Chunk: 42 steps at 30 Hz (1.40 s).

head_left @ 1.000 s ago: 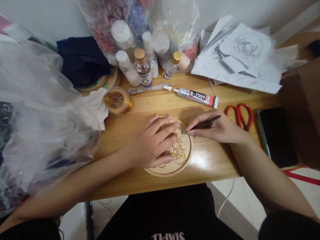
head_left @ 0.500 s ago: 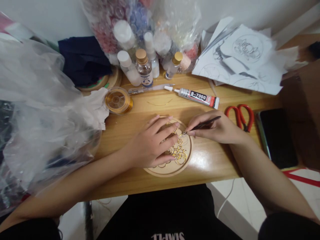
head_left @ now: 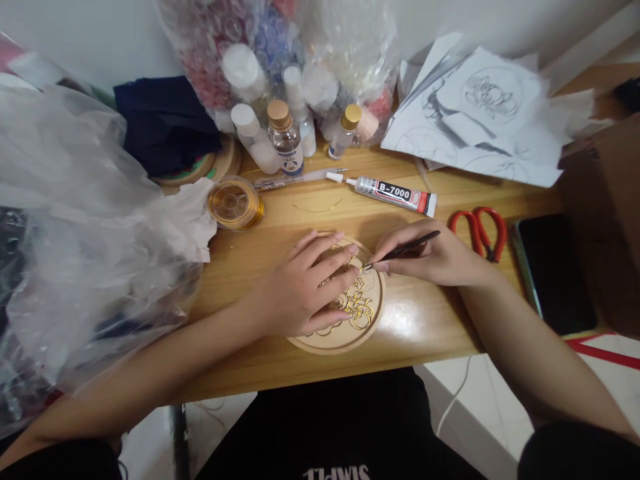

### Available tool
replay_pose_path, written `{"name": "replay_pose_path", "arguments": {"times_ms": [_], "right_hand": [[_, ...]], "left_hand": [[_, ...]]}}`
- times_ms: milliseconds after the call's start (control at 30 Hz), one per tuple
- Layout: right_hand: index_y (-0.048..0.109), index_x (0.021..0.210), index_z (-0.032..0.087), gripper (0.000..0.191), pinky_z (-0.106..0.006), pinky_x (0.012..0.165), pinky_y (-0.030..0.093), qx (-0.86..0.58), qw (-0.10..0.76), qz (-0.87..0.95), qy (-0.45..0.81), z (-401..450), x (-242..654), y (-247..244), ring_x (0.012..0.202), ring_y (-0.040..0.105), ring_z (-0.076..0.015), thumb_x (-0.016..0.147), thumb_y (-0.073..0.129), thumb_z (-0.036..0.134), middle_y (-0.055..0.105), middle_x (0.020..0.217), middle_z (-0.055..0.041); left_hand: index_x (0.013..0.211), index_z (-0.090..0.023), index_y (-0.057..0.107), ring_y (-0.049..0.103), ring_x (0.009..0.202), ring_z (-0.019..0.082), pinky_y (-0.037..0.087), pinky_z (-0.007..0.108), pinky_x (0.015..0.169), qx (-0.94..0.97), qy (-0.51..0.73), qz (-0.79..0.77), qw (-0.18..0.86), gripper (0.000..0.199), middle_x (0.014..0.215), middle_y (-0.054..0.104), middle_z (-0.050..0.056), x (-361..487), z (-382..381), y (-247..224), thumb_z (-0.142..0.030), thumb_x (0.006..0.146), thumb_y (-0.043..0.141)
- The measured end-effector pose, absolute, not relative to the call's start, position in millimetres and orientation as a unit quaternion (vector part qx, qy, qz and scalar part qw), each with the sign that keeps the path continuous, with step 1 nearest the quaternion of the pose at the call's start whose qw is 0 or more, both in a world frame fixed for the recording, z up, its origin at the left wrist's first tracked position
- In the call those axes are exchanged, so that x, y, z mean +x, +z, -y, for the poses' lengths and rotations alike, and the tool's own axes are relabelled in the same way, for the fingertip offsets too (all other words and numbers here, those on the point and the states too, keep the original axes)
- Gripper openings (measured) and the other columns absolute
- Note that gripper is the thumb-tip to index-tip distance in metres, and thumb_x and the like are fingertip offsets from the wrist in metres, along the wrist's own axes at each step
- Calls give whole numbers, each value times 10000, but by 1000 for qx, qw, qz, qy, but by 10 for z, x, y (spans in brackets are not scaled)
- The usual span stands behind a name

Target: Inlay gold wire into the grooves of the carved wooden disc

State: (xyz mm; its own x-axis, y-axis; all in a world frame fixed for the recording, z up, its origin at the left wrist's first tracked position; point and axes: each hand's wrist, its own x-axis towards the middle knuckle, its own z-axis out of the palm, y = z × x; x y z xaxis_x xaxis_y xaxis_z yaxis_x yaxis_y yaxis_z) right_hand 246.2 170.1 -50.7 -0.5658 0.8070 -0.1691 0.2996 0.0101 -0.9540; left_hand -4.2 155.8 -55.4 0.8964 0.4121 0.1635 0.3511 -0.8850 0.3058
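Observation:
A round wooden plaque [head_left: 334,343] lies flat on the table, with gold wire [head_left: 361,313] bent into curling outlines on its face and some drawn lines near its right edge. Across the plaque rests my left hand [head_left: 310,287], palm down with fingers spread, covering much of the pattern. At the plaque's upper right rim, my right hand [head_left: 425,257] pinches a pair of thin dark tweezers [head_left: 407,245]. Their tips touch or hover just over the plaque beside my left fingertips; whether they grip a bit of wire is too small to tell.
Beyond the plaque are a spool of gold wire [head_left: 235,203], a loose wire piece [head_left: 320,208], a pen [head_left: 300,179] and a B-7000 glue tube [head_left: 393,193]. Red-handled pliers [head_left: 480,230] and a phone [head_left: 555,273] lie right. Bottles [head_left: 287,143] stand behind; plastic bags [head_left: 95,220] crowd the left.
Both hands stay almost in place, the tweezer tips still at the plaque's upper right. The whole view has shifted very slightly.

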Motion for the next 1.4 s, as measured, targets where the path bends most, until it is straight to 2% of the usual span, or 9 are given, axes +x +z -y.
{"name": "replay_pose_path", "arguments": {"times_ms": [733, 1400], "right_hand": [[711, 802, 170, 127, -225, 584, 493, -401, 230, 673, 577, -1715, 2459, -491, 663, 629, -113, 731, 723, 274, 710, 745, -16], [703, 759, 150, 136, -216, 522, 492, -417, 229, 641, 603, -1722, 2451, -456, 589, 606, -100, 715, 727, 277, 685, 662, -11]], "left_hand": [[1204, -124, 575, 394, 1293, 373, 339, 580, 1038, 968, 107, -194, 117, 489, 1344, 517, 162, -40, -1554, -544, -484, 887, 477], [1227, -164, 568, 371, 1303, 358, 311, 571, 1049, 968, 92, -202, 119, 475, 1351, 505, 155, -31, -1545, -540, -480, 881, 492]]}}
